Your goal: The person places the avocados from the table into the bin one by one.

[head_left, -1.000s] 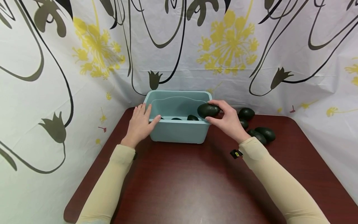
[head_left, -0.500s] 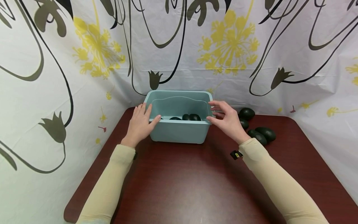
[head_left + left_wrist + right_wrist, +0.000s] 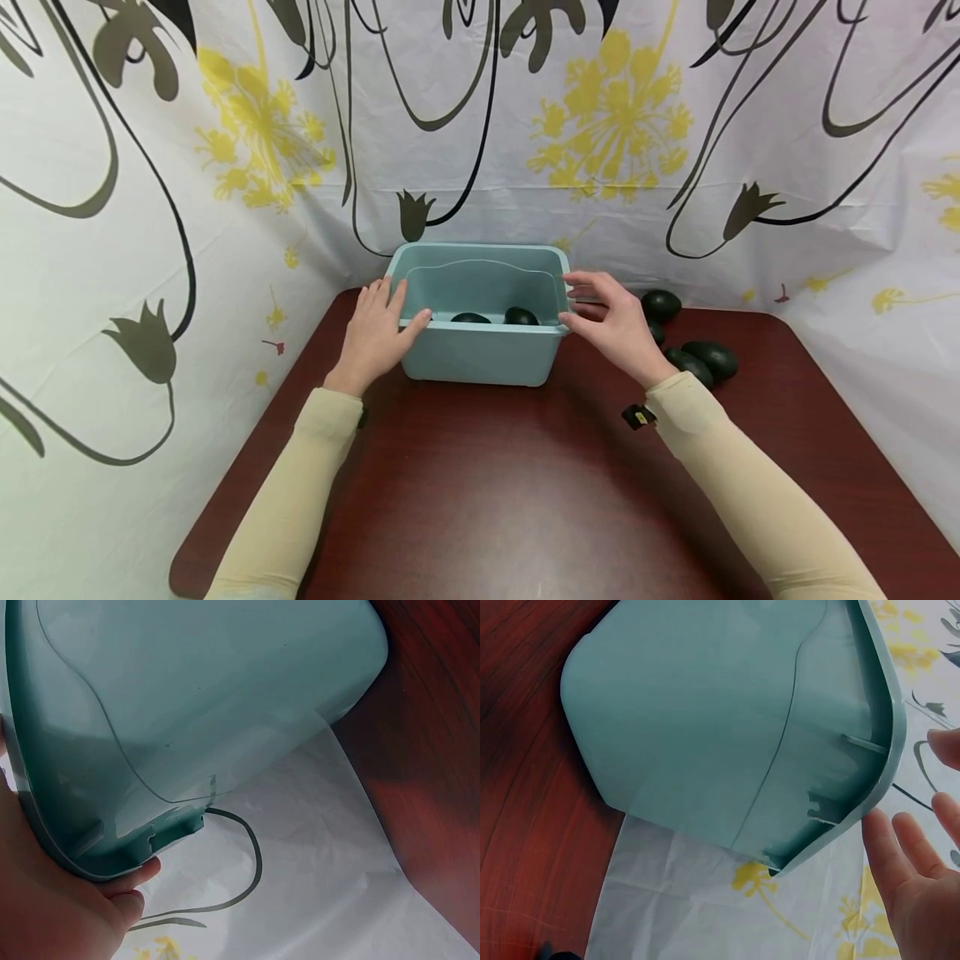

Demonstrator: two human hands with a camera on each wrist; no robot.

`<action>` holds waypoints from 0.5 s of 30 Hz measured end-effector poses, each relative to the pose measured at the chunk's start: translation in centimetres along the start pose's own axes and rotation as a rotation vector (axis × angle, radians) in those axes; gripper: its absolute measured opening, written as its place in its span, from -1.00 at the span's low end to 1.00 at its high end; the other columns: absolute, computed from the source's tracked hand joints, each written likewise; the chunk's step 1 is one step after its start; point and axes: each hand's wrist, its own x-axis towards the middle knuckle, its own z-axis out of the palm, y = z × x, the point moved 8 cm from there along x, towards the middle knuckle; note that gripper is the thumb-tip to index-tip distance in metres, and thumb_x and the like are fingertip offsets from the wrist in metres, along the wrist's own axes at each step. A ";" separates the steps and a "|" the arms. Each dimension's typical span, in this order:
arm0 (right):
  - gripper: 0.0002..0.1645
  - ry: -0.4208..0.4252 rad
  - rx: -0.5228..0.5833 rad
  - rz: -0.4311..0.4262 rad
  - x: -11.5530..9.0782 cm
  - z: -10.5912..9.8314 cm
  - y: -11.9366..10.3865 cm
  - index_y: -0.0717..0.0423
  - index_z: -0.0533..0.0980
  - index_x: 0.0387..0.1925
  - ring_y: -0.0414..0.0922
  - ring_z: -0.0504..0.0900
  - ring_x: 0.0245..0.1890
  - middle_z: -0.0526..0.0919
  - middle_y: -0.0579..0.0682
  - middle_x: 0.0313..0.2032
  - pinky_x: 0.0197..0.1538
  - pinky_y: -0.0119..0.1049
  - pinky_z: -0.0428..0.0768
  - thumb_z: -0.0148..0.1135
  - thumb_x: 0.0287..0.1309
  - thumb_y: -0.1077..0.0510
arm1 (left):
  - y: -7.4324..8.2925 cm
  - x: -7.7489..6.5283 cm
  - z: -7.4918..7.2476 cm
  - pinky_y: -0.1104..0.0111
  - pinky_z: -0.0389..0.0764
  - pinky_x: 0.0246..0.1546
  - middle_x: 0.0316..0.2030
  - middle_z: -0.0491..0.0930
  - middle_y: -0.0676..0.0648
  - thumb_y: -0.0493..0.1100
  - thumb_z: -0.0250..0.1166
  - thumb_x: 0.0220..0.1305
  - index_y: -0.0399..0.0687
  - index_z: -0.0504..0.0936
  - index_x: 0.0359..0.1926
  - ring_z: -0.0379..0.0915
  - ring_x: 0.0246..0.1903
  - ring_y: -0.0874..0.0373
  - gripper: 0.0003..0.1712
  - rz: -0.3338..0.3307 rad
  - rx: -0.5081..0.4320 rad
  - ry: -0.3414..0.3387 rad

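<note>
A light blue plastic bin stands toward the back of the table, with dark avocados partly showing above its front rim. My left hand rests over the bin's left front corner, fingers extended and thumb along the front rim. In the left wrist view, fingertips show just under the rim. At the right front corner is my right hand, fingers spread and holding nothing. The right wrist view has one of its fingertips right at the outer rim. The bin's floor is hidden behind its front wall.
Several more avocados lie on the table to the right of the bin, partly behind my right hand. A white curtain with yellow and grey flower prints hangs close behind the bin and along the sides.
My right hand has let go of an avocado, which dropped into the bin. The avocados inside shifted, and the right hand moved slightly right. My left hand stayed in place.
</note>
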 end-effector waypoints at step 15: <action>-0.36 0.009 -0.021 0.029 -1.3 -1.0 -3.5 -0.07 0.48 0.29 -0.05 0.55 0.16 0.50 -0.09 0.16 0.14 0.00 0.60 0.43 0.19 0.29 | 0.0 0.0 0.0 0.05 -0.23 0.52 0.51 0.03 -0.34 0.53 -0.21 0.40 -0.21 0.15 0.55 -0.11 0.51 -0.20 0.07 -0.003 0.004 0.000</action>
